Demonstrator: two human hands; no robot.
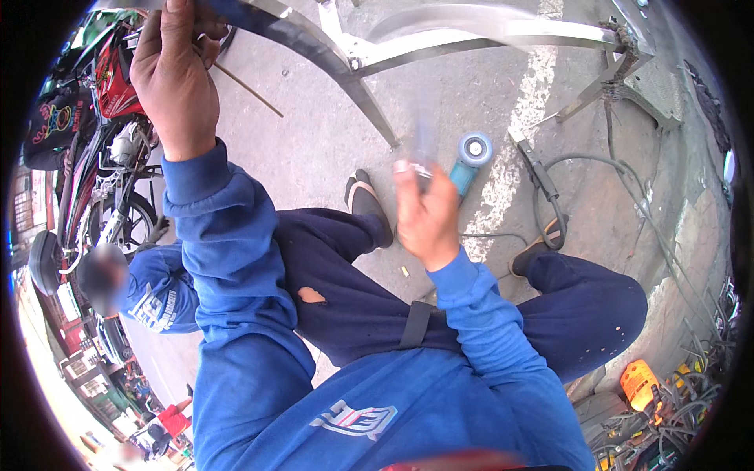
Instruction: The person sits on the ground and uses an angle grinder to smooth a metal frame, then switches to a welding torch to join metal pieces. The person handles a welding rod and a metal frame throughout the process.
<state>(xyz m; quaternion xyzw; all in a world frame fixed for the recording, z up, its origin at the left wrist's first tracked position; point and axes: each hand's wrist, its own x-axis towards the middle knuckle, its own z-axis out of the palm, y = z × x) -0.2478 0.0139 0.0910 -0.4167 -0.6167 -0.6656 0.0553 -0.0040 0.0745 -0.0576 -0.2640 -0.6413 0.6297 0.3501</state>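
Gripping curved shiny steel frame bar (290, 35) with left hand (174, 74), grip closed around it; stiff, heavy, slippery. Right hand (428, 212) pinching small blurred metal piece (412, 167) near teal angle grinder (469, 161).

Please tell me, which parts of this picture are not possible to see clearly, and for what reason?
- Head view: the small thing in the right hand is motion-blurred; its kind cannot be told.
- The left hand grips the metal frame; the fingers wrap behind it, and the top edge cuts the frame off.
- The teal angle grinder on the ground is partly hidden by the right hand.
- A nearby person's head is blurred.
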